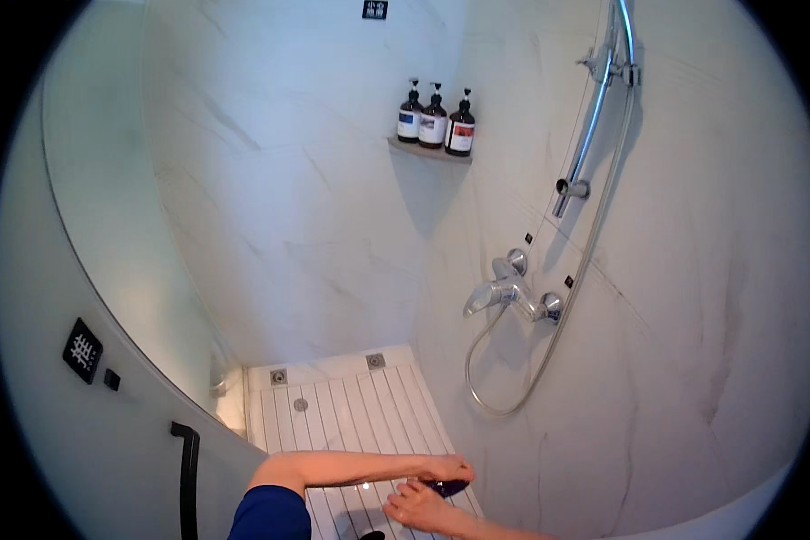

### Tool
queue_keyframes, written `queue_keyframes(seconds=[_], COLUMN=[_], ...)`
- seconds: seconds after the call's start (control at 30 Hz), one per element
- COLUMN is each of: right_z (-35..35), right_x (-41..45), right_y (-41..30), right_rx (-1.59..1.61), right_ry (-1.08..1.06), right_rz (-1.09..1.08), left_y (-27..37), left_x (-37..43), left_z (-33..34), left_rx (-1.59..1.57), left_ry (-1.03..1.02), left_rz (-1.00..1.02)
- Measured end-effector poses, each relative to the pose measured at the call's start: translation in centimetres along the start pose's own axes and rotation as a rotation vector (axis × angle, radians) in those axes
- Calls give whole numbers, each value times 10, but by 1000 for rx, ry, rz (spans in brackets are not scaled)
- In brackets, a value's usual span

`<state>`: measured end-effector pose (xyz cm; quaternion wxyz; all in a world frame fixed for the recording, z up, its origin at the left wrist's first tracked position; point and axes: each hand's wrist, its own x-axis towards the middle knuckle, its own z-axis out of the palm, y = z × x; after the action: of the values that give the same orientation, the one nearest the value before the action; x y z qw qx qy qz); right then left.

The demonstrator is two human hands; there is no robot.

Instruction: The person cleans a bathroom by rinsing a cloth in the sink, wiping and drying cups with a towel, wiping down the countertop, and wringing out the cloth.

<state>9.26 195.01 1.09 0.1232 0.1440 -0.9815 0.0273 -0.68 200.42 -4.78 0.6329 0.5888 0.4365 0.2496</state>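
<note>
My left hand (449,467) reaches across from the left, below a dark blue sleeve (273,514), over the slatted shower floor. Its fingers are curled around a small dark item (451,487) with a purplish tint, mostly covered, so its kind is unclear. My right hand (418,506) comes in from the lower right, just below and left of that item. The right fingers are bent close to its left end; whether they grip it is hidden. White floor slats (351,412) with dark grooves lie beneath both hands.
A chrome mixer tap (509,291) with a looping shower hose (472,378) is on the right marble wall. Several pump bottles, three, stand on a corner shelf (432,151). On the left is a frosted glass door with a black handle (189,472). Floor drains (376,361) sit at the back.
</note>
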Motion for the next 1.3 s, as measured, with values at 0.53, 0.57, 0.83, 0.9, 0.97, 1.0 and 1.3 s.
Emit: queue_keyframes(seconds=[0.53, 0.57, 0.83, 0.9, 0.97, 1.0, 1.3], right_z=[-53, -45, -107, -125, -126, -125, -83], right_x=[-6, -1, 49, 54, 50, 51, 49], right_y=[86, 80, 41, 34, 33, 28, 42], right_rx=[1972, 2049, 863, 676, 570, 510, 229], right_ry=[1719, 1703, 1205, 948, 834, 747, 384], right_rz=[892, 813, 912, 591, 482, 409, 147], left_y=[51, 50, 39, 60, 56, 48, 49], left_x=[-119, -120, -93, -98, -89, -84, -30], left_z=[-41, -40, -9, -8, -4, -1, -42], left_rx=[-221, 85, -1593, -1637, -1327, -1143, -644], left_ry=[611, 869, 423, 265, 138, 145, -48], left_rz=[410, 541, 394, 132, 147, 194, -310])
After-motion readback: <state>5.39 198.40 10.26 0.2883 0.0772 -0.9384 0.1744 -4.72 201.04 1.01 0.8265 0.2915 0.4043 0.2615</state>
